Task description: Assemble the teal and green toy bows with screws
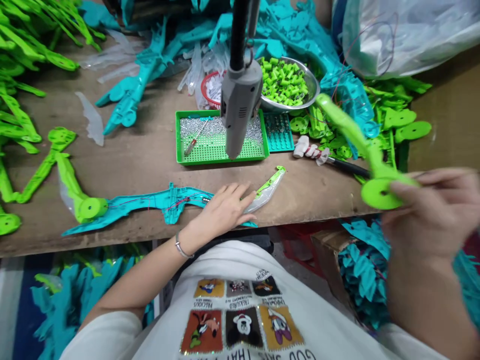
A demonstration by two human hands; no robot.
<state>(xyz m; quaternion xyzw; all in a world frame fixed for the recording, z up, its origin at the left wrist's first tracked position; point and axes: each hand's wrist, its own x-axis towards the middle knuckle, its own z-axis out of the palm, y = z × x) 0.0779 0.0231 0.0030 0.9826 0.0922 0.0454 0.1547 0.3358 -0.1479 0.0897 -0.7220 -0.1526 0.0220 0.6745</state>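
My left hand lies with its fingers spread on the right end of a long teal plastic shell, which rests along the table's front edge. Thin red wires run along this shell. From under my fingers sticks out a lime green arm with a clear strip. A similar green arm with a round base sits at the shell's left end. Raised at the right, my right hand pinches a lime green plastic arm by its round disc; both are somewhat blurred.
A grey electric screwdriver hangs over a green tray of small screws. Behind stand a metal bowl of green pieces and a red basket. Green parts pile up at left. A taped hammer-like tool lies at right.
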